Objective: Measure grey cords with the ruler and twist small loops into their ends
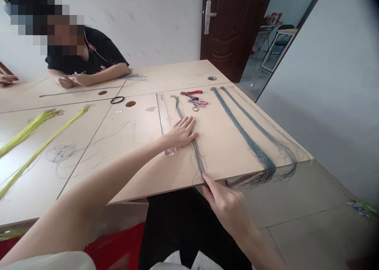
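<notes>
A thin bundle of blue-grey cords [197, 153] runs down the table toward me, its far end loose near the ruler's top. My left hand [181, 132] lies flat across the bundle's middle, fingers stretched out, and partly covers the clear ruler [162, 112] beside it. At the table's front edge my right hand [222, 197] is closed round the near end of the same bundle, thumb and finger pinched on it. Beyond my left hand lie red-handled pliers [192, 93] and pink-handled scissors [197, 104].
Two more blue-grey cord bundles [237, 124] hang over the right edge beside pale strands [260, 114]. Yellow cord bundles [35, 126] lie left, near tangled loose threads [62, 153]. A black ring [117, 100] rests by a table hole [130, 104]. Another person [97, 51] sits across.
</notes>
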A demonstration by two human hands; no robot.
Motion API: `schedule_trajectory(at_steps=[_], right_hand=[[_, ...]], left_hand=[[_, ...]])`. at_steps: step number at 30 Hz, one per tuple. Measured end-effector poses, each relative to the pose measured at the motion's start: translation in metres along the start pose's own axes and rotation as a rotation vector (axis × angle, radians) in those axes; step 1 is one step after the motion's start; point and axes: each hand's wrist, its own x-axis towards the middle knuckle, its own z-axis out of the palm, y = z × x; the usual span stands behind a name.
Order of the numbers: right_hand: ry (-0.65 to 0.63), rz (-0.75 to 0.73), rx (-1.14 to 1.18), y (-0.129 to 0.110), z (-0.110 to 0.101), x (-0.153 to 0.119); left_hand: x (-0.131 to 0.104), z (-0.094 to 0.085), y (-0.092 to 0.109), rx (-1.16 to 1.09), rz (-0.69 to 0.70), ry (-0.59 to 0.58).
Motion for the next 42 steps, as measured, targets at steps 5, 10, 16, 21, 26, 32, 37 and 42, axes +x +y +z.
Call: schedule_trajectory(at_steps=[5, 10, 16, 21, 26, 32, 37, 42], right_hand=[[0.155, -0.047, 0.098, -0.001, 0.006, -0.008], [0.109, -0.111, 0.197, 0.001, -0.003, -0.020], [-0.034, -0.127, 0.361, 0.000, -0.014, -0.044], [-0.161, 0.223, 0.497, 0.007, -0.021, -0.043], [-0.304, 0.566, 0.440, 0.012, -0.009, -0.020], [-0.390, 0.559, 0.479, 0.002, -0.021, 0.005], [-0.301, 0.426, 0.413, 0.033, -0.022, 0.081], [-0.387, 0.241, 0.306, 0.060, 0.055, 0.195]], left_hand=[[-0.001, -0.005, 0.003, 0.018, -0.010, -0.004], [0.001, -0.003, 0.002, 0.001, -0.020, -0.008], [0.003, -0.003, 0.001, -0.021, -0.020, -0.012], [0.004, -0.002, 0.000, -0.017, -0.015, -0.018], [0.004, 0.002, -0.003, -0.013, -0.009, 0.003], [0.001, 0.008, -0.004, -0.004, -0.002, 0.086], [-0.001, 0.013, -0.004, -0.007, 0.007, 0.159], [-0.003, 0.013, 0.001, -0.024, 0.001, 0.215]])
